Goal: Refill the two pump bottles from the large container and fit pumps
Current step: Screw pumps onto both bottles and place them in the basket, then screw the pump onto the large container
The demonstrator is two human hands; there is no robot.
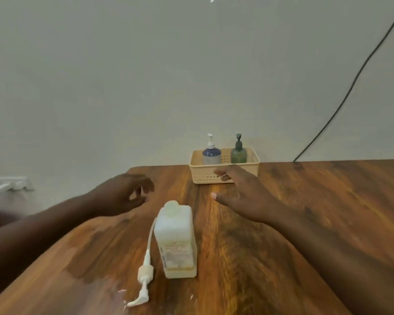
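Nearest the camera, a loose pump (143, 273) with its long dip tube is lying flat on the wooden surface (305, 223), nozzle toward the near edge, just beside the left face of the large container (176, 239). The container is standing upright near the middle, its round cap apparently in place and pale liquid showing at its base; whitish smears are marking the wood near the pump's nozzle.

Beyond it, both hands are being held above the wood and nothing is being grasped. The left hand (125, 194) is hanging loosely curled, fingers apart from the thumb. The right hand (243, 196) is being stretched forward, fingers spread, its fingertips overlapping the near wall of the beige basket (205, 176); whether contact is being made cannot be told.

At the far edge, the basket is holding the two pump bottles upright side by side: the blue bottle (211, 155) on the left and the green bottle (238, 153) on the right, each with a pump fitted.

The opening step appears to be in hand: the bottles are being fetched, with no refilling begun. The next move is likely calling for the basket to be drawn closer or a bottle lifted out, then its pump unscrewed.
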